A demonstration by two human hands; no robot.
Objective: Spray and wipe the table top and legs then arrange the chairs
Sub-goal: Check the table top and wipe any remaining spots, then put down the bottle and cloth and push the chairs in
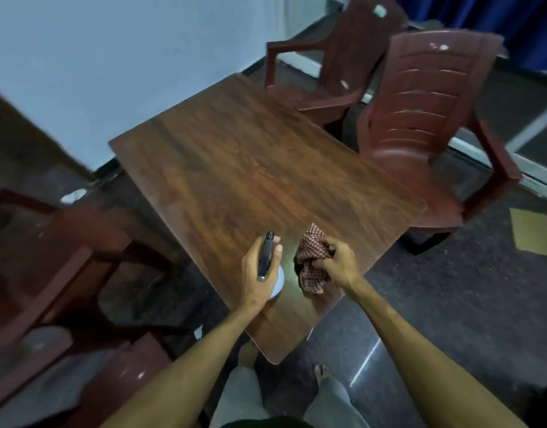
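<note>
Left hand (257, 281) around spray bottle (267, 253)

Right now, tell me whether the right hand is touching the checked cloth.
Touching. In the head view the right hand grips the bunched checked cloth, fingers curled into it, over the table top; the left hand holds the spray bottle.

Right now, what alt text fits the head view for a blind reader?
A person stands at a wooden table, left hand gripping a spray bottle, right hand clutching a checked cloth. Red plastic chairs stand beside it.
</note>
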